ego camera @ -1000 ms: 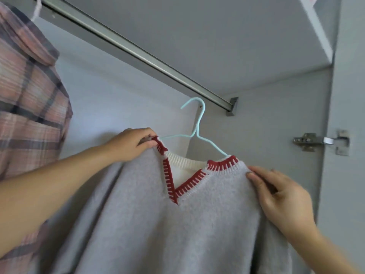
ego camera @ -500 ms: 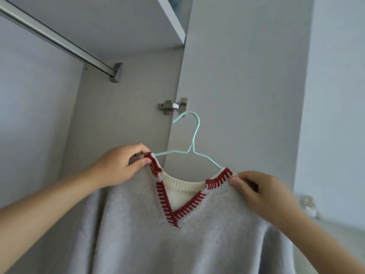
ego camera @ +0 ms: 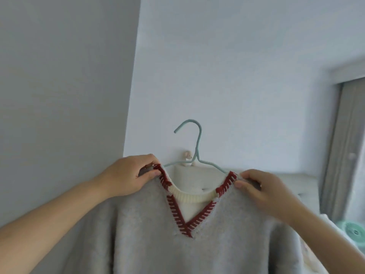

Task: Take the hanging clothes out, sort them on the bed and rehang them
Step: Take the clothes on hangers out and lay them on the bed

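Sweater [ego camera: 197,246], grey with a red-stitched V-neck and a cream ribbed inner collar, fills the lower middle of the frame, held up in the air by both shoulders on a pale blue hanger [ego camera: 194,153]. At the far left of the frame stands a flat grey panel [ego camera: 65,86], reaching from the top edge down behind the forearm. The left hand [ego camera: 130,176] comes in from the lower left and pinches the sweater's left shoulder right at the red neck trim, thumb on the front of the knit and fingers curled over the top. The hanger's arm runs out from under that grip toward the centre, where its stem rises and ends in a hook in the middle of the frame, catching on nothing. Behind the hanger is a pale wall [ego camera: 227,66], and just left of the stem a small cream toy figure [ego camera: 187,157] shows, too blurred to tell more. Below it, seen through the neck opening, is a light padded headboard [ego camera: 199,178]. The right hand [ego camera: 264,191] enters from the lower right and clamps the sweater's right shoulder beside the trim, thumb in front, fingers curled behind the fabric. Further right hangs a grey curtain [ego camera: 343,145], and at the lower right edge sits a blurred green round object [ego camera: 353,231].
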